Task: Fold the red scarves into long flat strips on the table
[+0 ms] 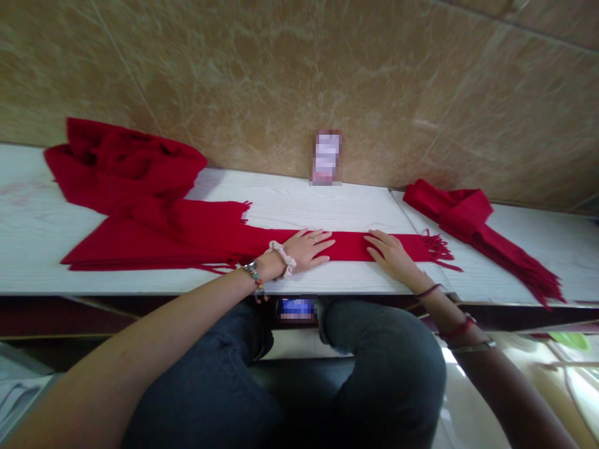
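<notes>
A long red fringed scarf (349,244) lies stretched flat along the white table (299,206). My left hand (306,248) rests flat on its middle, fingers stretched out, a ring on one finger and bead bracelets at the wrist. My right hand (390,254) lies flat on the scarf just to the right, fingers extended, near the fringed end (437,247). Neither hand grips anything. To the left, the scarf runs into a stack of folded red scarves (154,240).
A loose heap of red scarves (124,163) sits at the back left. Another folded red scarf (472,218) lies on the right. A small blurred card (326,157) leans against the brown marble wall. My knees in dark jeans (374,362) are below the table edge.
</notes>
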Available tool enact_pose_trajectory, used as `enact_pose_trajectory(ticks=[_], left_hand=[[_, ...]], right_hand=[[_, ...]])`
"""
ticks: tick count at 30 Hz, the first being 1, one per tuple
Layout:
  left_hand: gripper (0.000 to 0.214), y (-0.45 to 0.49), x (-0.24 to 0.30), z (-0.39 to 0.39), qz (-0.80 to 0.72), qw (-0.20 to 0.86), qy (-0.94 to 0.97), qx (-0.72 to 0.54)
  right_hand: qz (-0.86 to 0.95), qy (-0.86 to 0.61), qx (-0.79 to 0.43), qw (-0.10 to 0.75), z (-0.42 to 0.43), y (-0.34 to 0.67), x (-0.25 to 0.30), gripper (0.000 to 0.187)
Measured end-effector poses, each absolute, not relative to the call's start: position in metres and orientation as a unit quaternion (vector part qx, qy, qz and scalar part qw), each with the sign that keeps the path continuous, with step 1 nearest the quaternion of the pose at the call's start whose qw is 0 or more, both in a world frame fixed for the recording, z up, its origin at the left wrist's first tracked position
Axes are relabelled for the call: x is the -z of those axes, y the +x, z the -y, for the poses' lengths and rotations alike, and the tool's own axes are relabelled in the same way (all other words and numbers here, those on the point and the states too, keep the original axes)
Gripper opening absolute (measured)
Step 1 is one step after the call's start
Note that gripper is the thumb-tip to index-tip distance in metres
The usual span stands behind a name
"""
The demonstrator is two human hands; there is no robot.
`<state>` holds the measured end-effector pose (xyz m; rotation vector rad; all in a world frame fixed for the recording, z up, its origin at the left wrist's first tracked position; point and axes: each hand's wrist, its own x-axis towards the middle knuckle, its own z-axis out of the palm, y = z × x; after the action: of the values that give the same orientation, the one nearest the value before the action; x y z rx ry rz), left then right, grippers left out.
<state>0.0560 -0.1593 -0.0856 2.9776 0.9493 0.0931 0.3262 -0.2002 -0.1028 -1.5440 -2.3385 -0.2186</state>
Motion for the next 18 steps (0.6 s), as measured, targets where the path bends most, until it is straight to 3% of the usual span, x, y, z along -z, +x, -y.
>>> enact_pose_trajectory(ticks=[18], left_hand=[[0.049, 0.0563, 0.0864, 0.158, -0.302, 0.004, 0.953, -0.032]], right_hand=[[0.82, -0.544, 0.068, 0.164, 0.2009, 0.3259, 0.1014, 0.04]])
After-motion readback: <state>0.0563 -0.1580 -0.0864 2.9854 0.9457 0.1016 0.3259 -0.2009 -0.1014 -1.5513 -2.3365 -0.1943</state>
